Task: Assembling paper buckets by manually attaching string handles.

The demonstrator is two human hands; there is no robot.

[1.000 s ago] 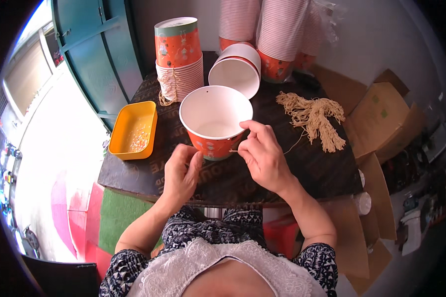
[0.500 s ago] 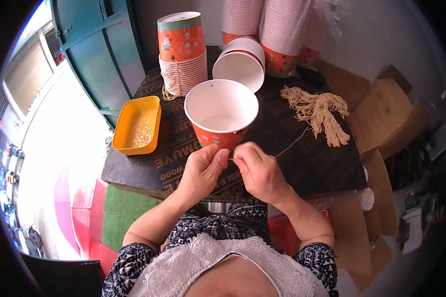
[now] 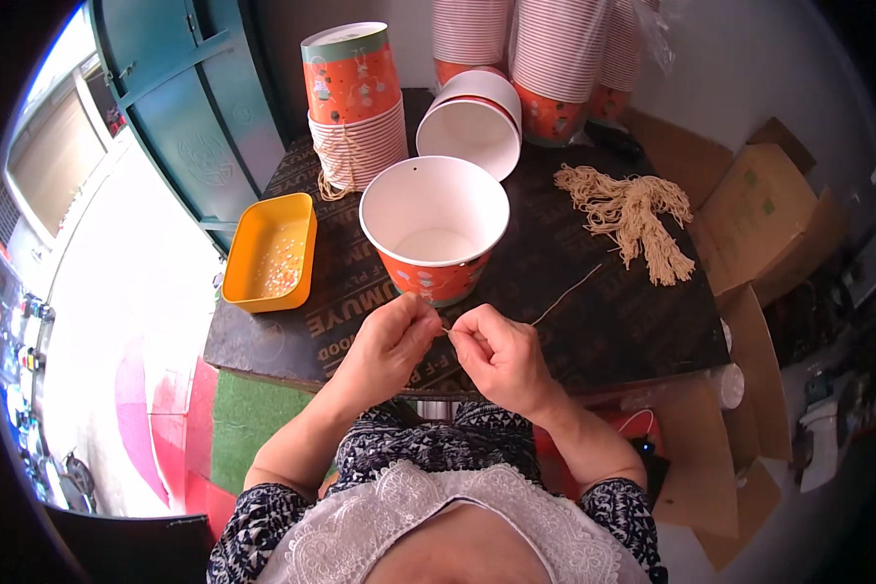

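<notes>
In front of the orange-and-white paper bucket (image 3: 434, 278), my two hands come close together over the near part of the table. My left hand (image 3: 389, 341) is closed in a pinch on a thin cream string. Fingers bent, my right hand (image 3: 501, 352) pinches the same string a short way to the right. The string's tail (image 3: 566, 294) trails up and right across the dark tabletop. The bucket stands upright with its white inside showing and a small hole near its far rim. Whatever lies between my fingertips is largely hidden.
A yellow tray (image 3: 307, 273) with small pale beads sits at the left. Farther back are stacked buckets (image 3: 352, 97) and a bucket lying on its side (image 3: 472, 136). A bundle of cream strings (image 3: 638, 219) lies right. Cardboard boxes (image 3: 764, 224) flank the table (image 3: 594, 341).
Both hands have come slightly down toward me, away from the bucket's wall, still on the string. The string's tail has drawn away from the bundle.
</notes>
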